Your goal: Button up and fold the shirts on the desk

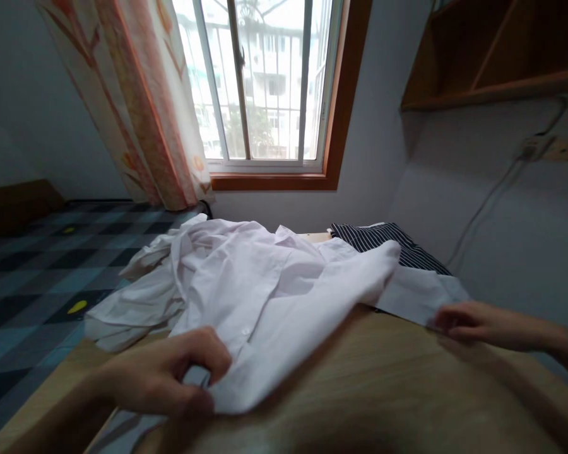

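Your left hand (170, 372) grips the near front corner of a white, button-front cloth shirt (246, 277) spread in loose folds across a pale, wood-grained tabletop (383, 372), thumb and curled forefinger closed on the fabric with a small gap showing behind their tips. To the far side, your right hand (478, 325) curls its fingers toward the thumb, pinching the edge of white fabric stretched out at the shirt's right; whether that stretch is a sleeve you cannot tell. Between your hands, part of the shirt's near edge rises in a blurred fold above the wood. Behind it lies a black-and-white striped cloth (411, 249), while at left the rumpled white folds reach toward a blue-and-black checked bedspread (28, 271).
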Demonstrator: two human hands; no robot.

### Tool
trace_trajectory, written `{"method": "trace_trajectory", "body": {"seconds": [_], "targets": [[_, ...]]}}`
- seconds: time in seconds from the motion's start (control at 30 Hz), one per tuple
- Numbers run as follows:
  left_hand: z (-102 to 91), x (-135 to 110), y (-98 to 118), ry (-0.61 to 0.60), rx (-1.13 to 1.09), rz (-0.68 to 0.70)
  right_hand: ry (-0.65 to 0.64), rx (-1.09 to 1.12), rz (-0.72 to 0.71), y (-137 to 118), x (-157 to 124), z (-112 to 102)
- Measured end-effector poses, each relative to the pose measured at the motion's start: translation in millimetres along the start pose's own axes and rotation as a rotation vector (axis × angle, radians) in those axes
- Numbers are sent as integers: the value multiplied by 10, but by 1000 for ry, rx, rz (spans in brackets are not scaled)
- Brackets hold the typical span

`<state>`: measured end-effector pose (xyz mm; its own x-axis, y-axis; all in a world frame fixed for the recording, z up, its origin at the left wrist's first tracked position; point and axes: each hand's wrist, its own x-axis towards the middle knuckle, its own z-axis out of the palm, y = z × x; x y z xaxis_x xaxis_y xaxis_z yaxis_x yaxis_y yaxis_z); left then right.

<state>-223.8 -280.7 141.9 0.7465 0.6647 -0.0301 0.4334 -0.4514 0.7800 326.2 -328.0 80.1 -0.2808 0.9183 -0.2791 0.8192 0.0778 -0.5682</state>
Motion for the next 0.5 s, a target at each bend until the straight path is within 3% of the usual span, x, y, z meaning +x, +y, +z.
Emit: {"method": "trace_trajectory", "body": {"seconds": [0.07,0.1,0.17,0.23,0.33,0.43,0.5], "targets": [[133,96,111,-447,-32,-5,175,3,32,105,23,76],[198,151,154,-568,-37,-1,301,-19,44,135,58,82],[319,242,217,-666,4,18,554,-74,53,151,176,64],[432,291,254,-615,108,9,725,-120,49,129,344,41],[615,314,251,-350,321,-105,861,-83,82,91,637,39],[840,349,154,-106,417,-219,915,45,138,67,914,62],[1001,405,44,-58,382,-228,895,24,138,16,1059,69]]}}
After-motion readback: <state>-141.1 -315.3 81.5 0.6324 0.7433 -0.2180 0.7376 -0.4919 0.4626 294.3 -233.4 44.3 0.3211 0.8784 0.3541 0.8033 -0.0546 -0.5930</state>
